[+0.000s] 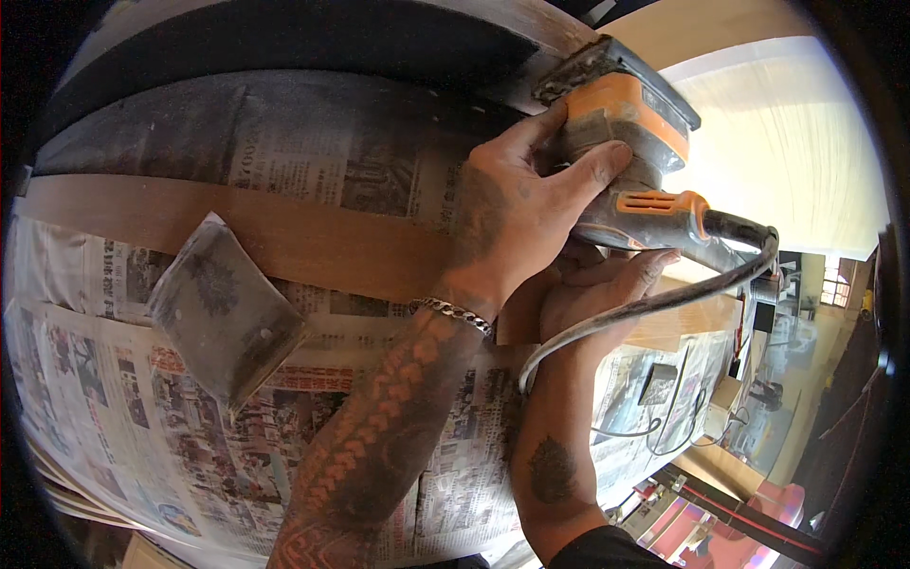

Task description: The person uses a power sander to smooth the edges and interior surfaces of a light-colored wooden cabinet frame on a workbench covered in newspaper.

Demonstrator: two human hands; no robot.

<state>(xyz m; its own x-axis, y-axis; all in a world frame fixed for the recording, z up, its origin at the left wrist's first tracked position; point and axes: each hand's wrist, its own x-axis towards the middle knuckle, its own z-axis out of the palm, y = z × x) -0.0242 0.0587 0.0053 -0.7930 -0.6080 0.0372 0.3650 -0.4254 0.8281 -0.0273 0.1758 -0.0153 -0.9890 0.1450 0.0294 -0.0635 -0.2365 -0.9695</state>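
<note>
An orange and dark grey electric sheet sander is held at the upper right, tilted so its flat pad faces away from me. The pad lies close to a pale wooden edge; whether it touches I cannot tell. My left hand, below a chain bracelet, grips the sander's body with the thumb across its side. From underneath, my right hand is closed around the handle, its fingers partly hidden. The grey power cord loops from the handle's end down over my right wrist.
Newspaper sheets cover the work surface. On them rest a long brown wooden strip and a worn, dusty grey sheet, apparently sandpaper. A black curved panel spans the top. A dark square object and thin cables lie to the right.
</note>
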